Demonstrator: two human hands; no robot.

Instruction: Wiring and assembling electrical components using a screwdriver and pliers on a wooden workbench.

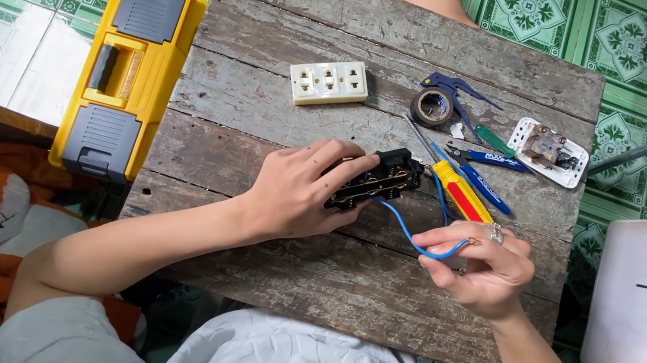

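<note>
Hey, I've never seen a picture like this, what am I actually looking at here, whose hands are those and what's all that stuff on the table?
One picture, from a camera on a person's head, looking down at their own bare hands over a worn wooden table. The left hand grips a black socket part. The right hand pinches a blue wire running from it. Nearby lie a yellow and red screwdriver, a white triple socket, a tape roll, blue-handled pliers and a white switch plate. A yellow toolbox sits on the floor.
</note>
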